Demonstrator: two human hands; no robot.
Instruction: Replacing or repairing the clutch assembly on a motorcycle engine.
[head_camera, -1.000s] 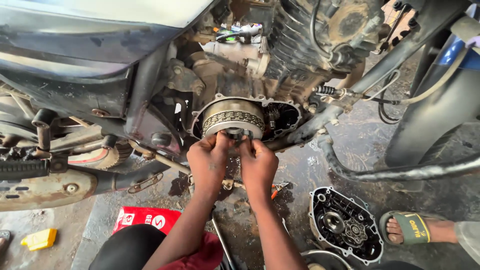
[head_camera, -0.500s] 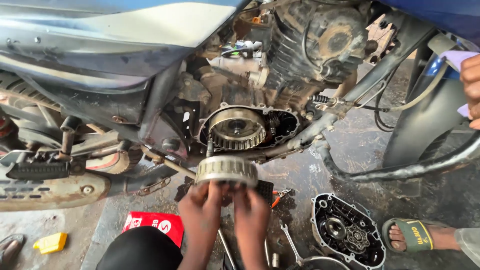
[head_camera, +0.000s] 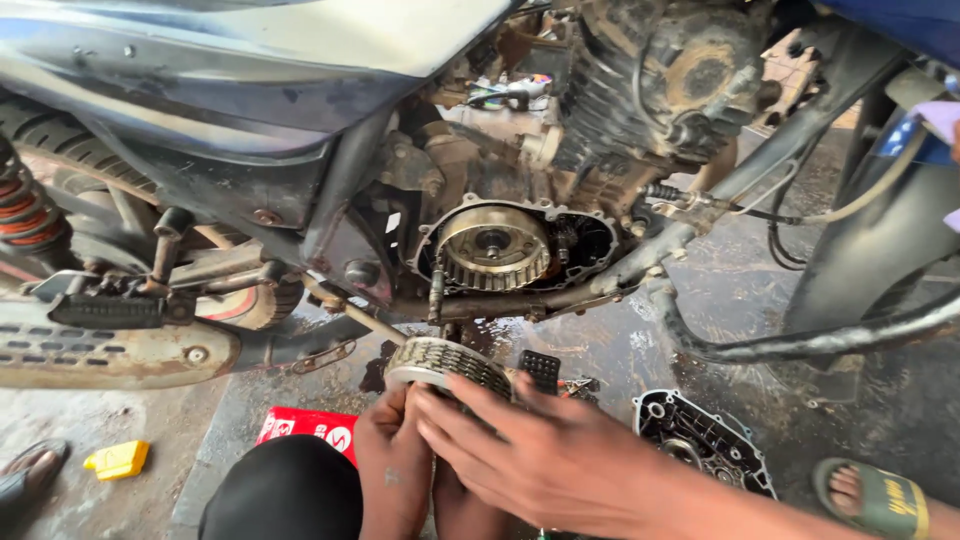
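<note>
you hold the clutch plate stack low in front of the motorcycle's open clutch housing, just below it and clear of the engine. your left hand grips its near edge with fingers closed on it; your right hand lies across its right side, fingers spread and touching. on the wet floor lie the removed engine cover, a red box and a yellow piece. another person's sandalled foot rests at the right.
</note>
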